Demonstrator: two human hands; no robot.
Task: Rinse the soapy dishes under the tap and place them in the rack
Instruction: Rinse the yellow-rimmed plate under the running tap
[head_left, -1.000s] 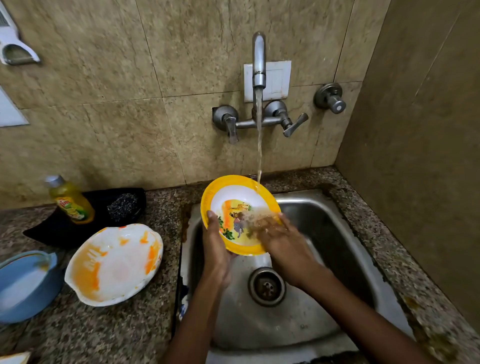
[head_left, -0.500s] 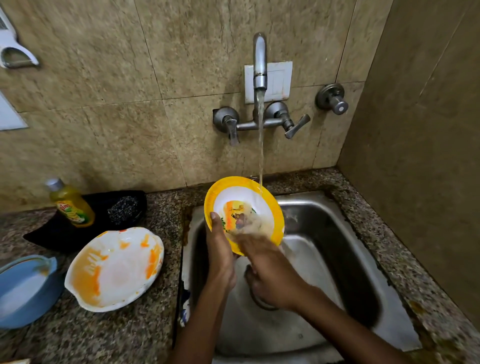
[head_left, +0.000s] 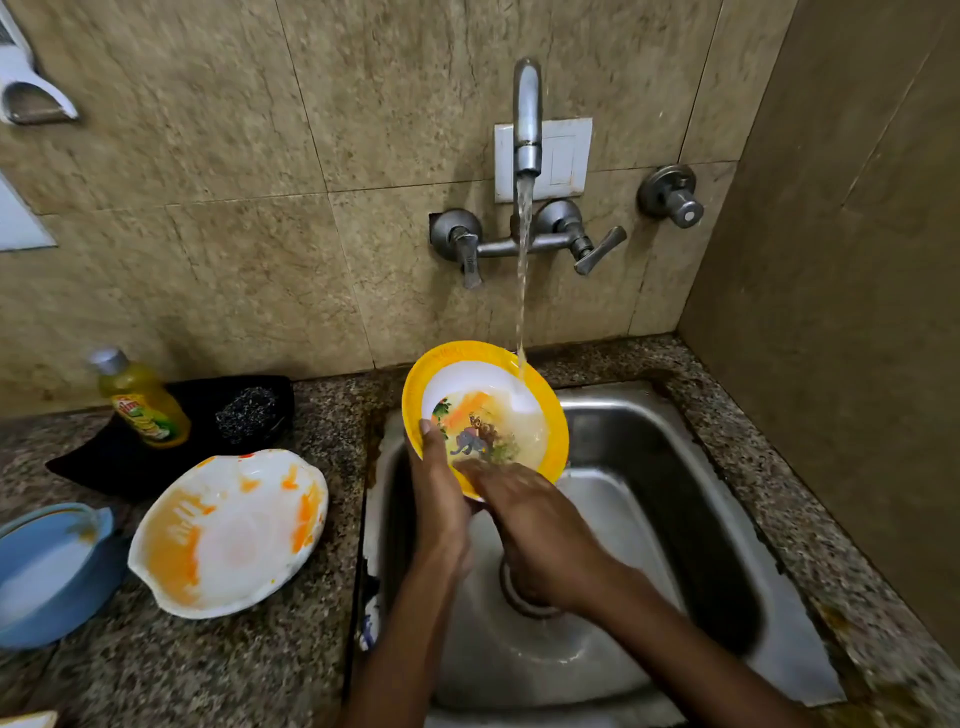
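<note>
The left hand (head_left: 441, 499) grips the yellow bowl (head_left: 485, 415) tilted under the tap (head_left: 527, 119) stream; the right hand (head_left: 530, 512) rubs its lower rim, fingers fairly straight. 2 dirty dishes wait on the bench (head_left: 208, 670); no rack is visible, so most remains.

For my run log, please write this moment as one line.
left hand grips yellow plate | right hand rubs its face | tap water hits plate, over sink

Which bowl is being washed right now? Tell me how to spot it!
Find the steel sink under the running tap. The left hand holds a bowl there. Its rim is yellow with an elephant picture, unlike the white, orange-smeared bowl on the counter.
</note>
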